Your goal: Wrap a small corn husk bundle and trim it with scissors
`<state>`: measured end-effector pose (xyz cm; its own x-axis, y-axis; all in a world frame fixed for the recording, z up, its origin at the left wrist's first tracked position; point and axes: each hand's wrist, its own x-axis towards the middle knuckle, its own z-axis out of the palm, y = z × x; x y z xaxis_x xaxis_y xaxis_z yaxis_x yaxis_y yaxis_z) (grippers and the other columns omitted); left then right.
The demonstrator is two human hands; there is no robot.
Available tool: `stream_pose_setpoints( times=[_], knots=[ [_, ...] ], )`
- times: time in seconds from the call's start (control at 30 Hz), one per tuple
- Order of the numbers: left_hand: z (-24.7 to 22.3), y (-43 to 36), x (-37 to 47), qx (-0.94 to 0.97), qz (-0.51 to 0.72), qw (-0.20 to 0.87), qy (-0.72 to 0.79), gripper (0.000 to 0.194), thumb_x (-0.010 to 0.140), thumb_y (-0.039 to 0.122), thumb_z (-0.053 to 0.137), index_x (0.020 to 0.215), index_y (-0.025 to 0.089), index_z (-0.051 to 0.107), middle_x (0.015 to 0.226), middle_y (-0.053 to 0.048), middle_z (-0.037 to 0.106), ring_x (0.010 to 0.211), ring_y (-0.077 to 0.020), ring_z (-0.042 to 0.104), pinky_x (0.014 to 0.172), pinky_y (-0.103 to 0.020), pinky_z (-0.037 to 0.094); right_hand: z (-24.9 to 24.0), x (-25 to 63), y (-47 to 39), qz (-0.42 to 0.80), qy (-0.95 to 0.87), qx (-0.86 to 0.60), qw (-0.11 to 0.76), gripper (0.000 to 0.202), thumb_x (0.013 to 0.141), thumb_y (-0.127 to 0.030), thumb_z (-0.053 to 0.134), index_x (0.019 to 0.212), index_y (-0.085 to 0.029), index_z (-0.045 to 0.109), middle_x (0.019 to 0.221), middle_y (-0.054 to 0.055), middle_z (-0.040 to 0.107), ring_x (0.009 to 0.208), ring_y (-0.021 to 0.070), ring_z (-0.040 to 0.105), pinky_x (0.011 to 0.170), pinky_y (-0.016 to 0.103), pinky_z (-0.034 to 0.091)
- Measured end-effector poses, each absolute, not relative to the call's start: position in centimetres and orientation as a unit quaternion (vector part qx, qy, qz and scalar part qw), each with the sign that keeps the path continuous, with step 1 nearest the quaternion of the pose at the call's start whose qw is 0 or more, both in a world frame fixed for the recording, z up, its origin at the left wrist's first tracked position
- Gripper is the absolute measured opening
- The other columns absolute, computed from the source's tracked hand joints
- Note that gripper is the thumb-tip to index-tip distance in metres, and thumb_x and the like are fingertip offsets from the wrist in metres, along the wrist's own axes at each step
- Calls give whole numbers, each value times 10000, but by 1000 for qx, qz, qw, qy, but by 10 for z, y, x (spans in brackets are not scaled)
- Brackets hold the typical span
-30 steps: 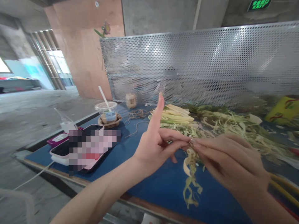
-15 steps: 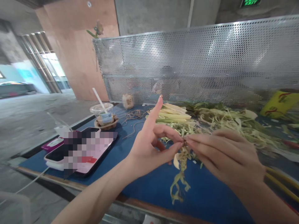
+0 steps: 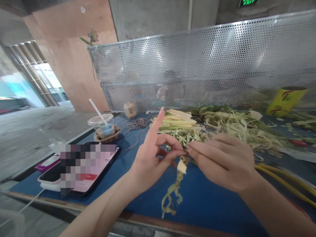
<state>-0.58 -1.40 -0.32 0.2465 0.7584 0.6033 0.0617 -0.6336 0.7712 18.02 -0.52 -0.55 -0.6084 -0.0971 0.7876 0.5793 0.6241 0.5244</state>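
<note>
Leaf strip (image 3: 178, 179): one, pinched by two hands (image 3: 187, 158).

two hands are seen, the left hand (image 3: 150, 158) and the right hand (image 3: 219, 161), with one limp plant strip (image 3: 176, 184) pinched between them. one lidded plastic cup (image 3: 102, 123) with one straw (image 3: 95, 107) is counted, one phone (image 3: 84, 164), and one yellow bag (image 3: 283, 100). the trimmed stalks (image 3: 177, 120) and the loose peelings (image 3: 244, 128) are heaped too thickly to be counted.

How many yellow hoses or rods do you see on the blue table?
2. Both yellow rods lie at the table's right edge, past the right hand: one nearer, one behind it. Their far ends run out of frame.
</note>
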Motion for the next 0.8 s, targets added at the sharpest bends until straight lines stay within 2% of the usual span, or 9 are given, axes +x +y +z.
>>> stream_pose_setpoints(
  times=[0.1, 0.23, 0.37, 0.47, 0.6, 0.8],
  knots=[
    [-2, -12, -6, 718, 541, 333, 284, 815, 726, 150, 614, 1367, 300, 133, 715, 30, 591, 605, -99, 574, 529, -191, 523, -3, 181, -7, -433, -801, -156, 383, 83, 708, -138, 601, 642, -175, 567, 710, 12, 674, 582, 112, 545, 526, 286, 405],
    [-3, -8, -6, 739, 529, 309, 281, 710, 767, 138, 557, 1351, 274, 179, 741, 24, 557, 679, -97, 568, 614, -201, 511, -1, 181, -8, -422, -820, -169, 348, 129, 775, -134, 491, 704, -186, 585, 689, -1, 640, 557, 108, 484, 501, 284, 342],
    [-4, -6, -8, 766, 504, 286, 279, 574, 797, 118, 501, 1299, 233, 248, 774, 19, 538, 726, -87, 553, 696, -210, 492, 3, 182, -6, -353, -856, -214, 312, 273, 818, -108, 353, 648, -191, 549, 549, -13, 504, 487, 108, 377, 465, 275, 257],
    [-4, -6, -8, 764, 503, 283, 287, 439, 804, 121, 494, 1189, 232, 315, 774, 30, 532, 736, -76, 542, 688, -194, 472, 5, 185, -4, -311, -873, -236, 293, 287, 809, -88, 338, 590, -193, 490, 539, -19, 450, 486, 108, 333, 469, 266, 224],
    [-2, -10, -4, 747, 506, 310, 300, 235, 795, 123, 512, 930, 219, 345, 751, 44, 540, 696, -60, 530, 645, -178, 447, 6, 187, -3, -282, -881, -260, 276, 255, 797, -86, 346, 601, -196, 467, 543, -26, 433, 489, 109, 317, 472, 258, 208],
    [1, -14, -3, 681, 530, 413, 291, 326, 747, 64, 555, 739, 210, 263, 695, 61, 545, 677, -56, 537, 666, -203, 463, 5, 194, 1, -193, -905, -261, 276, 205, 779, -85, 370, 664, -187, 506, 618, -13, 523, 546, 89, 426, 487, 223, 262]
  ],
)
